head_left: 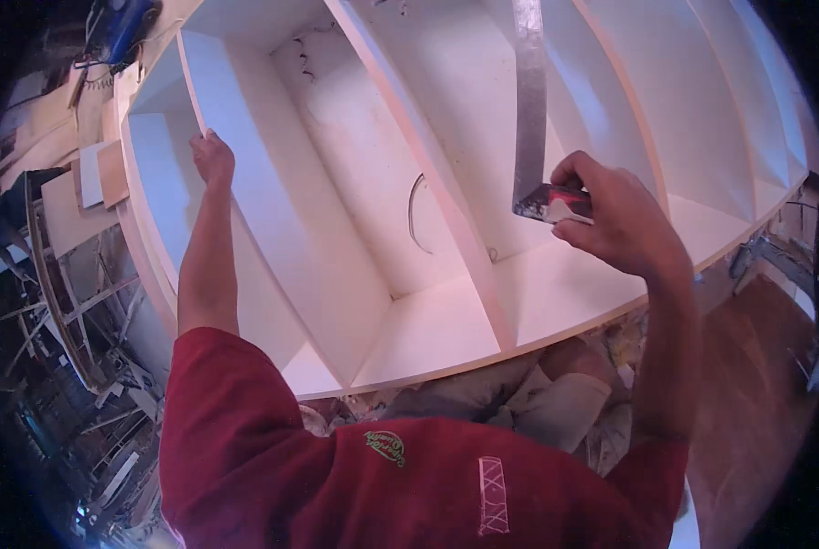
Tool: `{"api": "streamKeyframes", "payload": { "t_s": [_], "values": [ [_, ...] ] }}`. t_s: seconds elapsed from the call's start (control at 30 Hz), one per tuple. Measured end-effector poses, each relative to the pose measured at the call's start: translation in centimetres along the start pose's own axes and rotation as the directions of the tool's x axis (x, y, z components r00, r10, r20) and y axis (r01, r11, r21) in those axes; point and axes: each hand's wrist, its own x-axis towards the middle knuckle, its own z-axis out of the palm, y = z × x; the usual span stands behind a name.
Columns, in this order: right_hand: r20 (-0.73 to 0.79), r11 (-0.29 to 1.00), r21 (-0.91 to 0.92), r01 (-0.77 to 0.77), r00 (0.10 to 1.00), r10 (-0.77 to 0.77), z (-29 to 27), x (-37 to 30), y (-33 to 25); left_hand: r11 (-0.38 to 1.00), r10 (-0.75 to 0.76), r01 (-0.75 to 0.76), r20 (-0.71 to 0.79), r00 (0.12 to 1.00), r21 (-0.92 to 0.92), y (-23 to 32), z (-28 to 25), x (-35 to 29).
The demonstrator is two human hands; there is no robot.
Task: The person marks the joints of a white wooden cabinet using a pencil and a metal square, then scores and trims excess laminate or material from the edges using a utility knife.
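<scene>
A large white cabinet carcass lies in front of me, split into compartments by long upright dividers. My left hand is closed round the front edge of a white divider on the left side. In my right hand, thumb and fingers pinch the dark handle of an L-shaped steel square, which has red and pale patches by the grip. Its long grey blade points away from me, over a middle compartment. Part of the handle is hidden by my fingers.
Wood offcuts and scrap strips are heaped at the left. A blue tool or machine stands at the far left. Cut panels rest beside the cabinet's left side. A brown sheet lies at the right. Thin wire curls inside one compartment.
</scene>
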Motion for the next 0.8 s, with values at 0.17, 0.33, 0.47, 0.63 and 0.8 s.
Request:
{"api": "streamKeyframes", "payload": {
  "t_s": [0.17, 0.33, 0.47, 0.63, 0.8],
  "values": [
    [0.024, 0.984, 0.058, 0.169, 0.985, -0.171, 1.1, -4.8, 1.8, 0.977, 0.153, -0.128, -0.144, 0.978, 0.172, -0.8, -0.9, 2.0],
    [-0.075, 0.934, 0.225, 0.278, 0.961, -0.268, 3.8, -8.9, 2.1, 0.998, 0.051, -0.047, -0.106, 0.993, 0.037, 0.0, -2.2, 1.6],
    [-0.070, 0.960, 0.057, 0.273, 0.960, -0.269, 4.2, -10.8, 1.2, 0.856, 0.485, -0.516, -0.376, 0.789, 0.022, 5.9, -1.5, -4.9],
    [0.193, 0.932, -0.271, 0.239, 0.962, -0.191, 2.6, -10.5, -4.0, 0.131, 0.972, -0.806, -0.084, 0.218, -0.577, 24.8, -11.1, -20.6],
    [-0.085, 0.898, -0.391, 0.199, 0.964, -0.251, 1.9, -9.5, -7.8, 0.052, 0.959, -0.758, 0.244, -0.144, -0.650, 29.1, -11.0, -20.7]
  ]
}}
